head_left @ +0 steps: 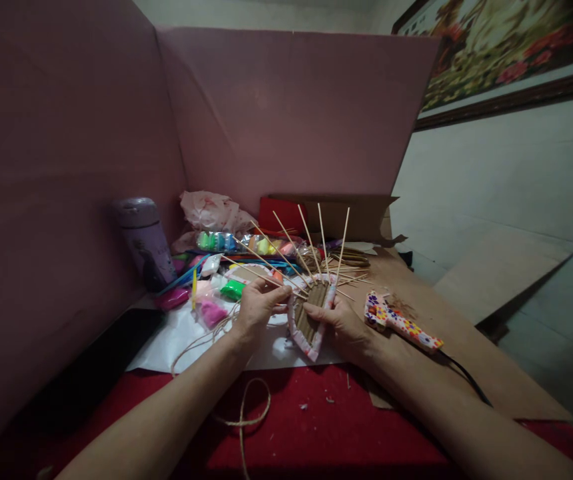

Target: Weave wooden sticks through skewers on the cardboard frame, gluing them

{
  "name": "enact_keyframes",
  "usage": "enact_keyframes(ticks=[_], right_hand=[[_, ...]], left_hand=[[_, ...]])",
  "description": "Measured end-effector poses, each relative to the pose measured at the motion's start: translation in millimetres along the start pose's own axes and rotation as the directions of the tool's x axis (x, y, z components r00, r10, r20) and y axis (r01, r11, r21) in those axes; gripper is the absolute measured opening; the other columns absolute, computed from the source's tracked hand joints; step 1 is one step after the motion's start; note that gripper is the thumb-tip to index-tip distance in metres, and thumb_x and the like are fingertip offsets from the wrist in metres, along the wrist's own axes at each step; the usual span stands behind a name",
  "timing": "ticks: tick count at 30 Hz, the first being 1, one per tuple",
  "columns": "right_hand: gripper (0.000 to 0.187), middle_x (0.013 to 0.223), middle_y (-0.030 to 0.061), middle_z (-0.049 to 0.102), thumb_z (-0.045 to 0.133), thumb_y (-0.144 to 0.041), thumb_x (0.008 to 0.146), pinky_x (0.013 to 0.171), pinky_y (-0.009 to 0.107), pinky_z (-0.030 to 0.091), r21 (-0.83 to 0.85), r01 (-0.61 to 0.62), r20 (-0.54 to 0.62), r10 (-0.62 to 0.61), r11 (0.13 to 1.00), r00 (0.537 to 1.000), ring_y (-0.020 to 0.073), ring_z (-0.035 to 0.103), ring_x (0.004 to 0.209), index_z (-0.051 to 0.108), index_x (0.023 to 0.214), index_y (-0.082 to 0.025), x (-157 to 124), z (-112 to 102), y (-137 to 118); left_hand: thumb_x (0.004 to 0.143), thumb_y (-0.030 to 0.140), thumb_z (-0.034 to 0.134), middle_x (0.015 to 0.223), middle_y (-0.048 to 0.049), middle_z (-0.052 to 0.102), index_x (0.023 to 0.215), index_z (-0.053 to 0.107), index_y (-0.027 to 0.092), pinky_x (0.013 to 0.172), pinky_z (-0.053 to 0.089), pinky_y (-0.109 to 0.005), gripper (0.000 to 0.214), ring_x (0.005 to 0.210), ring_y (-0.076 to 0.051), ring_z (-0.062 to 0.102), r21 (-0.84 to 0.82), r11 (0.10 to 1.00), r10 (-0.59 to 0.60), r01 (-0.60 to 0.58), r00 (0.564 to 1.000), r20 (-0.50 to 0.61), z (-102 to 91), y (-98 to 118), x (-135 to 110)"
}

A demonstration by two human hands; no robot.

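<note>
A heart-shaped cardboard base (310, 320) with a pale patterned rim is held tilted between both hands. Several thin wooden skewers (311, 250) stand out of it like a fan. My left hand (256, 308) is closed, pinching at the base's left edge where a jute string (244, 407) trails away. My right hand (339, 323) is closed on the base's right side, thumb pressed on its face.
A glue gun (400, 321) with a flowery pattern lies right of my right hand, its cable running off. A purple bottle (144, 241), packets of coloured clay (239, 241), white paper (176, 337) and a cardboard box (351, 217) crowd the back. Pink boards (286, 107) wall the area.
</note>
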State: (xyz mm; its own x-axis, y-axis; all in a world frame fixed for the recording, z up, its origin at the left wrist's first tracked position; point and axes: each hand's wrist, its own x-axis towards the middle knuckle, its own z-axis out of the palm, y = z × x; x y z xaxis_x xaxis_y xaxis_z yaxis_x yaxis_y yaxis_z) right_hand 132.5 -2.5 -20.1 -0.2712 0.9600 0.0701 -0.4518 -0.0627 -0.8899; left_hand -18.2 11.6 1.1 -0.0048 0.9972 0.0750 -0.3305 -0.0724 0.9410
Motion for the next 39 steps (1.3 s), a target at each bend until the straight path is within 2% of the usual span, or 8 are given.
enact_keyframes(ticks=[16, 39], right_hand=[[0.028, 0.073, 0.0035, 0.069, 0.080, -0.024, 0.054, 0.066, 0.029, 0.047, 0.003, -0.001, -0.018, 0.001, 1.000, 1.000, 0.0152, 0.061, 0.064, 0.068, 0.077, -0.013, -1.5, 3.2, -2.7], [0.028, 0.076, 0.0043, 0.070, 0.079, -0.024, 0.057, 0.067, 0.029, 0.047, -0.012, -0.005, -0.008, 0.005, 1.000, 1.000, 0.0158, 0.062, 0.066, 0.068, 0.080, -0.014, -0.4, 0.5, -0.7]], left_hand=[[0.052, 0.025, 0.077, 0.062, -0.0008, 0.062, 0.066, 0.055, 0.013, 0.048, 0.048, -0.024, 0.029, 0.054, -0.012, 0.059, -0.001, 1.000, 0.008, -0.008, 1.000, 0.005, 0.0, 0.3, -1.0], [0.051, 0.026, 0.077, 0.063, -0.0013, 0.062, 0.066, 0.057, 0.013, 0.048, 0.047, -0.023, 0.029, 0.053, -0.012, 0.057, 0.019, 1.000, 0.012, -0.012, 1.000, -0.003, 1.2, 2.5, -2.8]])
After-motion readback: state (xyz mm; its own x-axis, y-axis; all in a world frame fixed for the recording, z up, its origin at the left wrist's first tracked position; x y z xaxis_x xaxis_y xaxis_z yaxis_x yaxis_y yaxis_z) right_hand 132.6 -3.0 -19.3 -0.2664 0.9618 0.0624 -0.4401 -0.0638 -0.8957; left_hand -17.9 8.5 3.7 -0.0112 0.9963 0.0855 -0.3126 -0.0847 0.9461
